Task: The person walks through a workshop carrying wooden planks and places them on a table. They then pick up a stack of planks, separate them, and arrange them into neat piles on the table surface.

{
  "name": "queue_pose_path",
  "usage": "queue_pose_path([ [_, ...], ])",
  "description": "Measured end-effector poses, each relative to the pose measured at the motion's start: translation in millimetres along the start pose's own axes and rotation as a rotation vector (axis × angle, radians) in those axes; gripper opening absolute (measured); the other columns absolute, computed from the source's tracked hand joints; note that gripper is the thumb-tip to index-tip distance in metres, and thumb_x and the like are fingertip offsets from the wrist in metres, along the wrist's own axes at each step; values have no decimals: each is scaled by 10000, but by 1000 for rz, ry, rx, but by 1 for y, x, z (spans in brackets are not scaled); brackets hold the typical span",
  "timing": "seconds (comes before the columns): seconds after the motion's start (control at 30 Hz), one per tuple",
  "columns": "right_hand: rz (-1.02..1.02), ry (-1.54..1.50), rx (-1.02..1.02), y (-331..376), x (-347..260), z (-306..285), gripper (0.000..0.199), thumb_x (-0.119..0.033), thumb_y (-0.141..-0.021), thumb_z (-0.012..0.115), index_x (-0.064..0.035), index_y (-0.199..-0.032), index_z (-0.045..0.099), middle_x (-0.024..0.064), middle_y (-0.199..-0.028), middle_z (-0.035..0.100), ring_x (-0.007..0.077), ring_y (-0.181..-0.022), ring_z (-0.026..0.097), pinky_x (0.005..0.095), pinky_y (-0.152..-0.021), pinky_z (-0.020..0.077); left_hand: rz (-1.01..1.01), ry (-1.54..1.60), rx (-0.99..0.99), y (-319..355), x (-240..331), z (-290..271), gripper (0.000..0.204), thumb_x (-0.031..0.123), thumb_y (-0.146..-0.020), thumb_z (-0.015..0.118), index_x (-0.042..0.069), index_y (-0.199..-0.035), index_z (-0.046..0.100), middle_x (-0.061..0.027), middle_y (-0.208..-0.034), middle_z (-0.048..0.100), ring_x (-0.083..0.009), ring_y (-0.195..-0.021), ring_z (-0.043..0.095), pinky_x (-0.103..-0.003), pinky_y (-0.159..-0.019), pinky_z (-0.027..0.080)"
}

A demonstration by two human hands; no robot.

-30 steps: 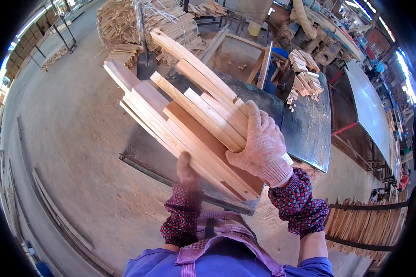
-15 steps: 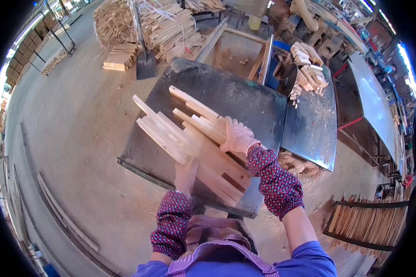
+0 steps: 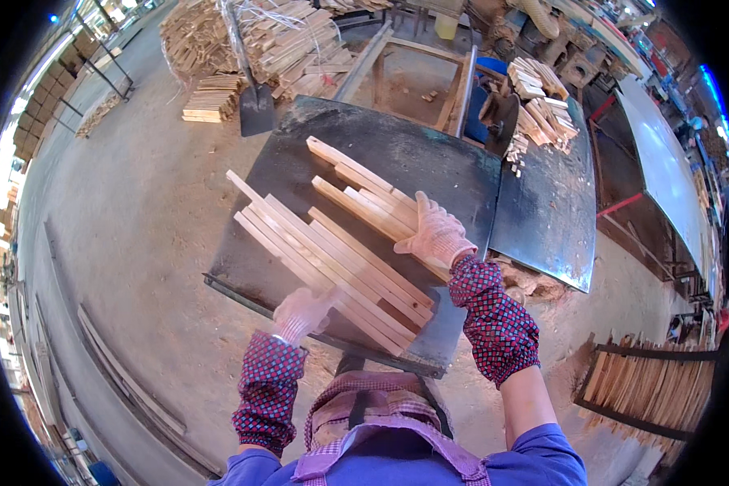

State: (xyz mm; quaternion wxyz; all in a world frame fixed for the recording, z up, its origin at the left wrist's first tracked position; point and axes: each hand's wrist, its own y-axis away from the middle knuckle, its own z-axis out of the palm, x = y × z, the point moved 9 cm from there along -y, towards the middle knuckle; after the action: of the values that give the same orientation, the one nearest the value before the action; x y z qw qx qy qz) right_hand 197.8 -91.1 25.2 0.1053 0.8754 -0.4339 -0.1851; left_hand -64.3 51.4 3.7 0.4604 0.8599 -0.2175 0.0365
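Two groups of pale wooden strips lie slantwise on a dark metal tabletop (image 3: 275, 170). My right hand (image 3: 435, 231), in a light knitted glove, grips the near part of the smaller right group of wooden strips (image 3: 364, 190), thumb on one side and fingers on the other. A gap separates it from the larger left group of strips (image 3: 324, 259), whose ends are uneven. Beside that group's left edge is my gloved left hand (image 3: 304, 314), slightly blurred, its fingers apart and holding nothing. Whether its fingertips touch the wood I cannot tell.
A round blade-like disc (image 3: 500, 113) stands beyond the table's right part, near a pile of short wood pieces (image 3: 547, 121). A shovel (image 3: 257, 109) and stacked strips (image 3: 211, 99) are at the far left. A rack of strips (image 3: 644, 389) sits at lower right.
My right hand has moved slightly right with its group of strips, widening the gap between the two groups. My left hand has drawn back left off the larger group, its fingers spreading.
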Motion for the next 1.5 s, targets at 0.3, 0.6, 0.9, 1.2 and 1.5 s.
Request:
queue_pose_path([
  [0.3,148,-740,357,67,154,30,611,-265,-857,682,21,-1349,458,205,-1300,576,290,-1243,531,340,-1035,410,615,23,492,16,103,-52,461,462,-905,544,66,-1126,622,-144,-1148,654,-312,-1084,607,-404,-926,458],
  [0.6,224,-1000,377,110,152,90,287,-198,-915,617,6,-1110,663,64,-944,702,130,-861,613,256,-776,481,383,-766,720,-62,189,-62,608,522,-916,461,64,-1311,532,-138,-1428,433,-348,-1332,365,-498,-1112,237],
  [0.9,173,-831,486,116,124,61,307,-280,-922,582,-50,-1109,663,148,-1009,687,264,-967,653,336,-838,490,325,-781,611,-78,200,-57,579,519,-927,432,116,-1323,557,-133,-1469,405,-345,-1371,330,-498,-1143,198],
  [1.2,429,-1112,524,99,151,93,303,-253,-897,605,-29,-1085,688,133,-985,722,201,-937,679,301,-840,492,246,-494,867,-85,189,-90,621,516,-900,470,29,-1279,542,-102,-1347,473,-306,-1265,423,-445,-1078,295],
  [1.5,421,-1078,480,102,139,65,307,-230,-889,582,-11,-1078,687,131,-964,720,185,-914,669,292,-825,485,325,-131,658,-184,156,-119,571,534,-960,321,139,-1295,560,-157,-1277,602,-303,-1196,558,-458,-1076,307],
])
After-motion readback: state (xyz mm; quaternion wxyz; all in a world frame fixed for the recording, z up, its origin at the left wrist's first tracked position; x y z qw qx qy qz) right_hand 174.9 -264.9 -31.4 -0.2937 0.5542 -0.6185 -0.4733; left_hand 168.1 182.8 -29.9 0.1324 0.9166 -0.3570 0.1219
